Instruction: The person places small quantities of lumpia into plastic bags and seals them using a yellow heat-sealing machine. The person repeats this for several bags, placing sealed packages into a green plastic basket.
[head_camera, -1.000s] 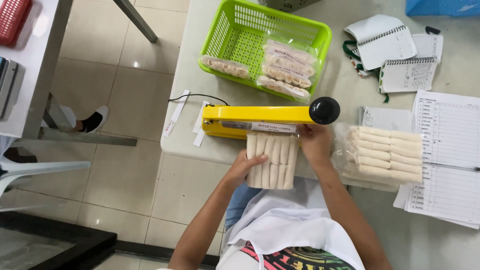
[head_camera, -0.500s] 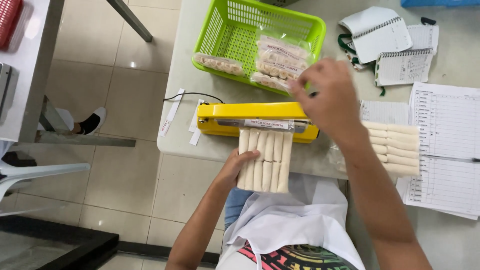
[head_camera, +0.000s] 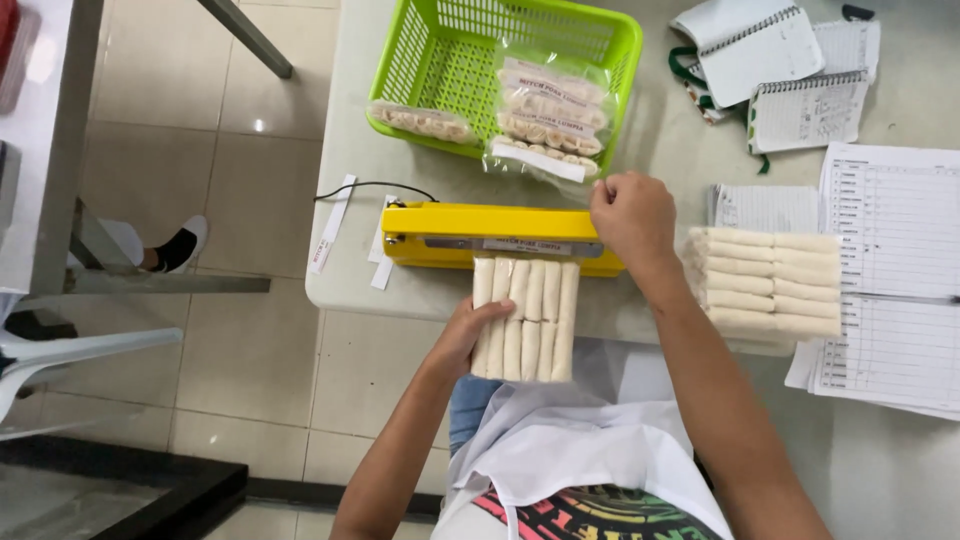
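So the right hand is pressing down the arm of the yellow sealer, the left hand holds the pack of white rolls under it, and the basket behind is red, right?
Not quite: the basket is green, not red, as the head view shows. The rest stands: the right hand grips the end of the yellow sealer, and the left hand holds the pack of white rolls against its front edge.

- A pale grey table (head_camera: 660, 150) carries everything, seen from above with tiled floor (head_camera: 200, 330) to its left
- A yellow heat sealer (head_camera: 480, 235) sits at its near edge, a black cord (head_camera: 375, 186) running from it
- A green plastic basket (head_camera: 450, 60) stands behind the sealer
- A clear bag of pale rolls (head_camera: 765, 280) lies right of the sealer
- Spiral notebooks (head_camera: 790, 70) and printed sheets (head_camera: 890, 260) cover the right side
- White paper strips (head_camera: 332, 238) lie near the left edge
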